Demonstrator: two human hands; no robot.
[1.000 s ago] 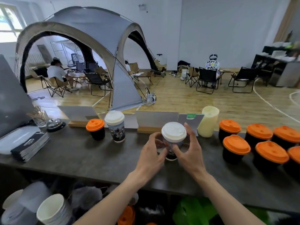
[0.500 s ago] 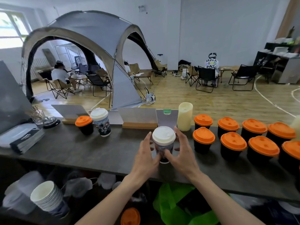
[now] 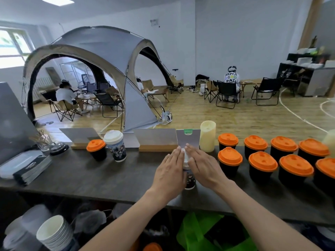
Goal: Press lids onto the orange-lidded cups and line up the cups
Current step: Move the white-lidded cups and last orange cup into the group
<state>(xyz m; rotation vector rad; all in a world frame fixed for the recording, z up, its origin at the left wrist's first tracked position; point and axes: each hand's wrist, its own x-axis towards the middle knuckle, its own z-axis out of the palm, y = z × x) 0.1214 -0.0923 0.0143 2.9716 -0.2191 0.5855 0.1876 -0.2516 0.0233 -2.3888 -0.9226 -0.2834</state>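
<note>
The printed cup (image 3: 189, 180), white-lidded, stood near the counter's (image 3: 90, 178) front edge, just left of the orange-lidded cups (image 3: 262, 165). The left hand (image 3: 170, 171) and the right hand (image 3: 203, 167) lay flat on its lid, fingers straight and pressing, gripping nothing. Bare counter stretched left of the cup toward another printed cup (image 3: 116, 145). Half a second before, both hands had cradled the cup's sides; now they covered the lid.

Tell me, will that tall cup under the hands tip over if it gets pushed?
Probably, if shoved high: the white-lidded cup looks tall with a narrow base. It is likely paper, so light. Both flat hands, left and right, steady it.
</note>
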